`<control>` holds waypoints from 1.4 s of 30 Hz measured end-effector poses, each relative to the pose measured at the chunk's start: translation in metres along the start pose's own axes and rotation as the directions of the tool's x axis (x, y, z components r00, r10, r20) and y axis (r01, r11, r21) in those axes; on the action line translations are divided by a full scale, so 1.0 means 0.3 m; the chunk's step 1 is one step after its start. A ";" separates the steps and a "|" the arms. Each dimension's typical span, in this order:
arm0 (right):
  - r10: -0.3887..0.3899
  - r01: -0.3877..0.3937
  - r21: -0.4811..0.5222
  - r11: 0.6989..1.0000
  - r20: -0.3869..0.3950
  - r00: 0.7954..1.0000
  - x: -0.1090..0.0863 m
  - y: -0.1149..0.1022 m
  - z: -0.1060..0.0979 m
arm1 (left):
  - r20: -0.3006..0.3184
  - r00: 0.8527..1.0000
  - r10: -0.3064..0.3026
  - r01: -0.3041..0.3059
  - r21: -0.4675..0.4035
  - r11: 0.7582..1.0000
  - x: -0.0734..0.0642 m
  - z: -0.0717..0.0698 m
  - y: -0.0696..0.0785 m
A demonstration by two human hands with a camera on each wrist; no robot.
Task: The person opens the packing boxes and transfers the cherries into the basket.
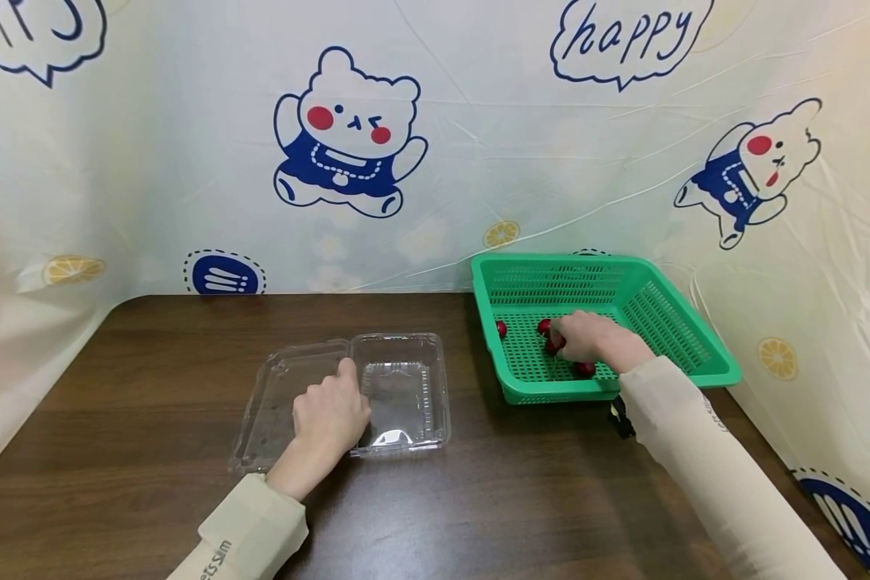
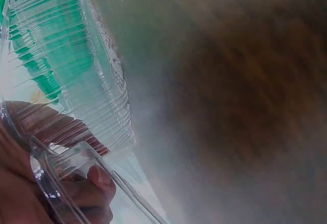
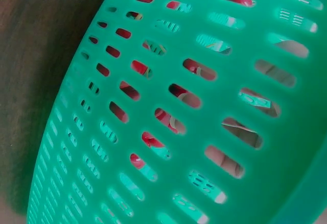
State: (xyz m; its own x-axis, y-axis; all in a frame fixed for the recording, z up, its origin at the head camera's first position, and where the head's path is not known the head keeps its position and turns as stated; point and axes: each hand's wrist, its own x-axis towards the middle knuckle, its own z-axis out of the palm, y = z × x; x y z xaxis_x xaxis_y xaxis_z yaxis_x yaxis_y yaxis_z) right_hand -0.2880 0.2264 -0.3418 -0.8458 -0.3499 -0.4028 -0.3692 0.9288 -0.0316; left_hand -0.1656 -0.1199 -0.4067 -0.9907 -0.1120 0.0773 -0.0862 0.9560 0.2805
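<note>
A clear plastic clamshell container (image 1: 406,403) lies on the table with its lid (image 1: 271,411) folded out to the left. My left hand (image 1: 331,411) grips it along the hinge; curled fingers (image 2: 89,193) show through the plastic in the left wrist view. To the right stands a green perforated basket (image 1: 703,338). My right hand (image 1: 594,334) reaches down inside it, fingertips pinching a dark red cherry (image 1: 552,347). Other cherries lie on the basket floor, including one by the left wall (image 1: 502,329) and one below my wrist (image 1: 585,370). The basket's side covers most of the right hand in its wrist view.
The brown wooden table (image 1: 471,499) carries both containers. A printed cloth (image 1: 493,145) hangs behind the table and along both sides, close to the basket's right end. The basket's raised rim (image 1: 565,395) runs under my right forearm.
</note>
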 end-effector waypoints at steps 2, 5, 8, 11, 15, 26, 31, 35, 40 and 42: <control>0.001 -0.001 0.002 1.000 0.006 1.000 -0.001 0.000 -0.001 | 0.000 1.000 -0.001 0.001 -0.001 1.000 0.000 0.000 0.000; -0.003 0.003 -0.002 1.000 -0.003 1.000 -0.004 -0.001 -0.004 | 0.002 1.000 -0.002 0.002 -0.002 1.000 0.001 0.000 0.000; -0.010 0.010 -0.006 1.000 -0.019 1.000 -0.004 0.000 -0.006 | 0.006 1.000 -0.005 0.005 -0.001 1.000 0.002 -0.001 0.001; -0.017 0.018 0.008 1.000 -0.028 0.999 -0.004 0.000 -0.009 | 0.016 1.000 -0.008 0.008 0.002 1.000 0.003 -0.004 0.003; -0.030 0.032 0.028 0.999 -0.048 0.998 -0.005 0.002 -0.012 | 0.038 0.999 -0.017 0.016 0.005 1.000 0.003 -0.009 0.005; -0.095 0.101 0.050 0.994 -0.102 0.990 -0.008 -0.016 -0.030 | 0.075 0.996 -0.038 0.039 -0.009 0.999 0.007 -0.014 0.008; -0.117 0.125 0.056 0.991 -0.130 0.985 -0.011 -0.033 -0.040 | 0.080 0.995 -0.062 0.065 -0.027 0.998 0.009 -0.014 0.006; -0.114 0.129 0.099 0.987 -0.141 0.983 -0.012 -0.046 -0.049 | 0.046 0.997 -0.069 0.071 -0.039 0.997 0.007 -0.013 0.003; -0.106 0.131 0.187 0.974 -0.140 0.985 -0.015 -0.058 -0.050 | -0.056 0.997 -0.056 0.054 -0.047 0.997 -0.002 -0.009 0.004; -0.109 0.139 0.218 0.966 -0.143 0.984 -0.016 -0.062 -0.050 | -0.097 0.994 -0.050 0.045 -0.056 0.997 -0.006 -0.009 0.004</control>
State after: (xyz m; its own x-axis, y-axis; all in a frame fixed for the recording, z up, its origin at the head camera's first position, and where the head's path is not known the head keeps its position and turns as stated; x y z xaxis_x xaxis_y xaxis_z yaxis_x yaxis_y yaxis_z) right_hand -0.2828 0.2089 -0.3255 -0.8467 -0.4631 -0.2619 -0.3902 0.8752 -0.2860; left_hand -0.1636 -0.1194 -0.4040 -0.9703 -0.1856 0.1550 -0.1247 0.9332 0.3370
